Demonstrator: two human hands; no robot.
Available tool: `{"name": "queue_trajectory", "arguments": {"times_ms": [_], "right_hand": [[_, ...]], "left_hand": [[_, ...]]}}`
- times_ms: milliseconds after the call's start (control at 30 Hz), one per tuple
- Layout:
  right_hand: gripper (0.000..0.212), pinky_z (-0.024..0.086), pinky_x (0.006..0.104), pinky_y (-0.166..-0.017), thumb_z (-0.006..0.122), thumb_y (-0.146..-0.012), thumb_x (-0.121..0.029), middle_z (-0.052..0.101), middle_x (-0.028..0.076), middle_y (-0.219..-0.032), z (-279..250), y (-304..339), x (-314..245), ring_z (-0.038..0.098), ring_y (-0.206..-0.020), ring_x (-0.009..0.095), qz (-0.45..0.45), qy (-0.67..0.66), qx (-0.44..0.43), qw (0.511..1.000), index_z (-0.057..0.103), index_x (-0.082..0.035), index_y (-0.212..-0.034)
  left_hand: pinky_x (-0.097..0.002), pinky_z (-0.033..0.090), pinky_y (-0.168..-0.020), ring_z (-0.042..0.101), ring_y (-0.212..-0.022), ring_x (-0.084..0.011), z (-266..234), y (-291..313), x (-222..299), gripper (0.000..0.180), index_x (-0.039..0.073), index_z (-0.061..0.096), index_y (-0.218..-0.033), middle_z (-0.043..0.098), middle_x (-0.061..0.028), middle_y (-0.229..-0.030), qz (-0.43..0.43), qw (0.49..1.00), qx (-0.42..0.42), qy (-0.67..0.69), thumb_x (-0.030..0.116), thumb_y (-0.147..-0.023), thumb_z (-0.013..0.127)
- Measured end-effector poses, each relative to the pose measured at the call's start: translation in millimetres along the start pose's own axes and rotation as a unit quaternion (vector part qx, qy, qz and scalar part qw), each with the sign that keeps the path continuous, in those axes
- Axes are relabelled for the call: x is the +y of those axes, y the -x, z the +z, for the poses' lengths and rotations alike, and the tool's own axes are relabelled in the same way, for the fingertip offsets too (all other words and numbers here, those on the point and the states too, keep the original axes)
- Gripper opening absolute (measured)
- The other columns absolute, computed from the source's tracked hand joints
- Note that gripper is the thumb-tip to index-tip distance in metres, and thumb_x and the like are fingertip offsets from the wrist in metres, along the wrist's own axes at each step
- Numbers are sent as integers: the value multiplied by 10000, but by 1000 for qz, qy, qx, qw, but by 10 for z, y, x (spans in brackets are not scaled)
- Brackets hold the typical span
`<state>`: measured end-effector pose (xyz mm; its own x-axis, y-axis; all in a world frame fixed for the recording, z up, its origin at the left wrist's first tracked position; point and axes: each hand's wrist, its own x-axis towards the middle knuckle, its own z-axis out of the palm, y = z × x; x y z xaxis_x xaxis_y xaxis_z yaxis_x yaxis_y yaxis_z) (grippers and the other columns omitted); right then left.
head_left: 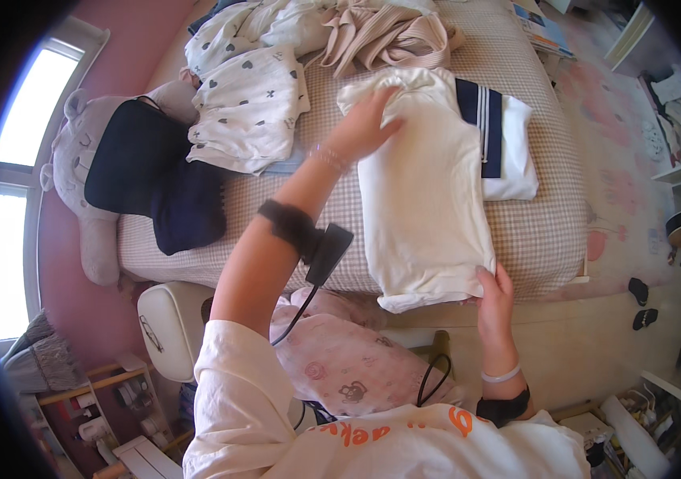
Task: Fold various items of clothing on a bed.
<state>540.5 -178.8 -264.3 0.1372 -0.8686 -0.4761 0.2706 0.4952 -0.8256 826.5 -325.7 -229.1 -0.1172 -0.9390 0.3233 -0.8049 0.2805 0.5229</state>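
A cream-white garment (424, 184), long and soft with a gathered far end, lies spread on the bed; I cannot tell exactly what kind it is. My left hand (368, 124) rests on its upper left part, fingers stretched and thumb apart. At its near right corner, my right hand (496, 299) pinches the hem between thumb and fingers. Partly under its right side is a folded white garment with a navy, white-striped panel (480, 120). Left of my left hand lies a white cloth with dark hearts and bows (245, 108).
The bed (544, 239) has a checked cover. A beige ribbed cloth (388, 40) lies crumpled at the far side. Dark folded clothes (137, 160) lean on a grey plush bear (101, 231) at left. A cream chair back (169, 327) stands near the bed; black slippers (640, 303) are on the floor.
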Motion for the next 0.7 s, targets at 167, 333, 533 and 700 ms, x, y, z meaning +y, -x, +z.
{"name": "queue_trajectory", "arguments": {"times_ms": [167, 333, 533, 700], "right_hand": [[301, 437, 223, -432, 535, -820, -142, 575, 65, -837, -320, -60, 94, 529, -607, 85, -8, 108, 5, 994, 469, 28, -1060], [339, 421, 211, -509, 611, -790, -191, 534, 47, -821, -430, -80, 163, 490, -614, 92, -85, 222, 45, 970, 486, 0, -1041], [340, 405, 279, -666, 649, -750, -209, 485, 93, -902, -262, 5, 86, 487, -759, 174, -223, 444, 65, 865, 517, 39, -941], [326, 408, 289, -735, 624, -760, -163, 528, 89, -946, -204, -72, 20, 504, -828, 166, -161, 346, -38, 924, 514, 28, -1000]], "left_hand": [[-337, 373, -903, 450, -1101, -317, 92, 396, -196, 666, 14, 303, -1269, 453, -244, -1176, -220, 975, -20, 12, 366, -781, 587], [-315, 440, -782, 545, -912, -247, 21, 644, -215, 578, -49, 441, -1139, 544, -180, -1023, -429, 863, 34, 264, 367, -770, 597], [-280, 461, -638, 575, -722, -187, 177, 1154, 314, 487, -59, 532, -999, 586, -117, -885, -476, 744, -73, 464, 337, -741, 647], [-294, 466, -659, 574, -772, -202, 237, 1292, 502, 516, -89, 470, -1055, 572, -135, -918, -472, 729, -43, 493, 277, -740, 652]]}}
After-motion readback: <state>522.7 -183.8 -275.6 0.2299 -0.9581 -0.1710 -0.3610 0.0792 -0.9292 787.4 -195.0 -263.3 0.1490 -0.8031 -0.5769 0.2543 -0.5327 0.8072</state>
